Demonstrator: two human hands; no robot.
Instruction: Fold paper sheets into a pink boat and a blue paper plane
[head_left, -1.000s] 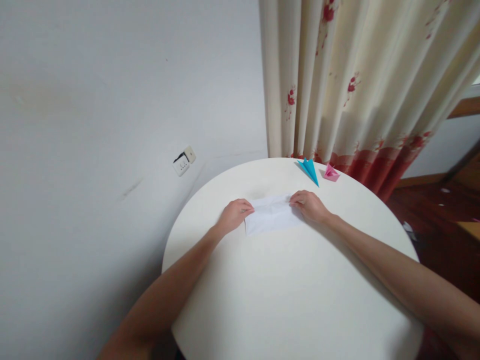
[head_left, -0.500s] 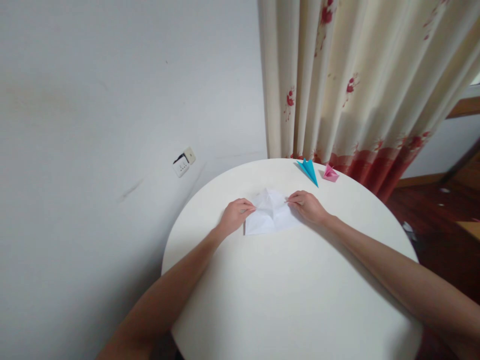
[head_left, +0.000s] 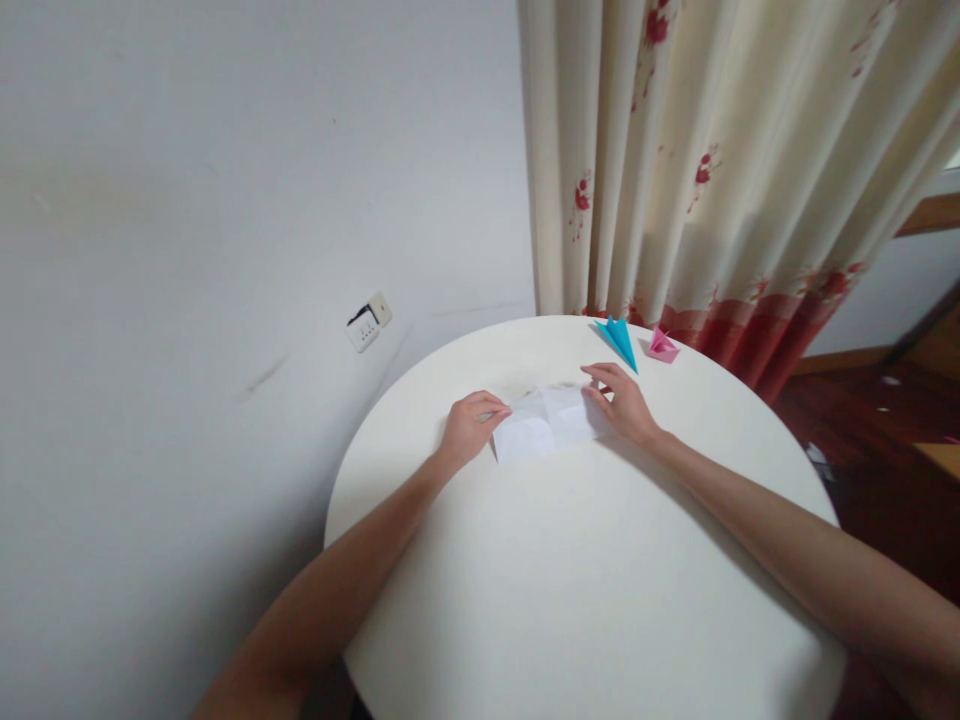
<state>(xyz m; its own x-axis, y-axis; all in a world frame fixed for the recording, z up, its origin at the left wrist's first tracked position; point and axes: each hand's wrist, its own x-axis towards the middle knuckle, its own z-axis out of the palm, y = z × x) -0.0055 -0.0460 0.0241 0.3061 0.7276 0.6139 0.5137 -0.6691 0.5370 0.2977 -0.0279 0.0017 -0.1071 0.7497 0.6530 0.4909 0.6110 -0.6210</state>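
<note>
While both forearms reach across the round white table (head_left: 585,600), the folded white paper (head_left: 547,425) lies flat between the hands. Left hand (head_left: 469,428) pinches its left edge, fingers curled. Right hand (head_left: 621,403) rests fingers extended on its right edge. Beyond, near the far rim: blue paper plane (head_left: 619,340), pink origami piece (head_left: 663,346), well apart from the paper.

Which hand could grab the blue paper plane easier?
Probably the right hand: it rests on the white folded paper, just below the blue paper plane. The left hand is farther away.
</note>
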